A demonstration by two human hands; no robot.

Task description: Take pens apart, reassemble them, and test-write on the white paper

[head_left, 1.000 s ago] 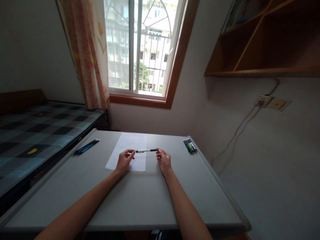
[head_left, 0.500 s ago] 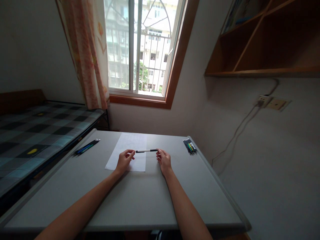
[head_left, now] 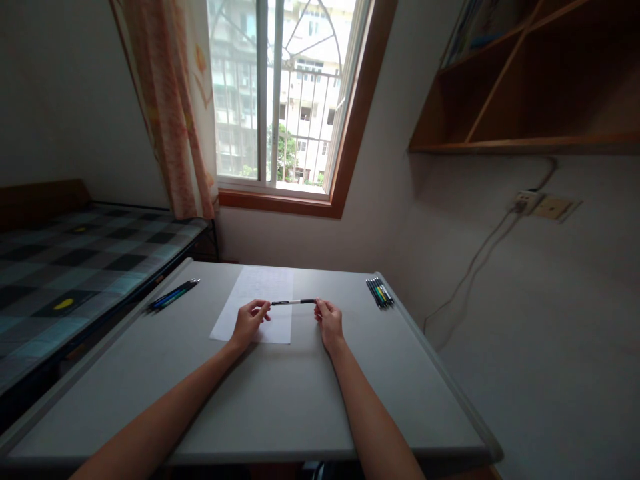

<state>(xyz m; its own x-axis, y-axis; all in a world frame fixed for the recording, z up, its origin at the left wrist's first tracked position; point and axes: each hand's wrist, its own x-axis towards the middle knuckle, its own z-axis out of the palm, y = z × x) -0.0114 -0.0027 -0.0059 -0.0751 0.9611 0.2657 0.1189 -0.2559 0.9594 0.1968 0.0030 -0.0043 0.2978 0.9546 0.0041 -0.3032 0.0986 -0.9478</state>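
A black and white pen (head_left: 294, 302) is held level between my two hands, above the right part of a sheet of paper (head_left: 231, 313). My left hand (head_left: 250, 320) pinches its left end with the fingertips, over the paper. At the other end, my right hand (head_left: 329, 321) grips the dark tip between thumb and fingers, just right of the paper. Faint print shows on the upper part of the sheet. Parts of both pen ends are hidden by my fingertips.
Several pens (head_left: 173, 295) lie in a bunch at the table's left edge. Another row of pens (head_left: 380, 293) lies near the right edge of the grey table (head_left: 270, 407). Beyond are a window (head_left: 280, 93), a checked bed (head_left: 100, 260) and a wall shelf (head_left: 520, 143).
The pen has turned slightly about its length, so its clip looks different. Both hands stay almost in place and keep their pinch.
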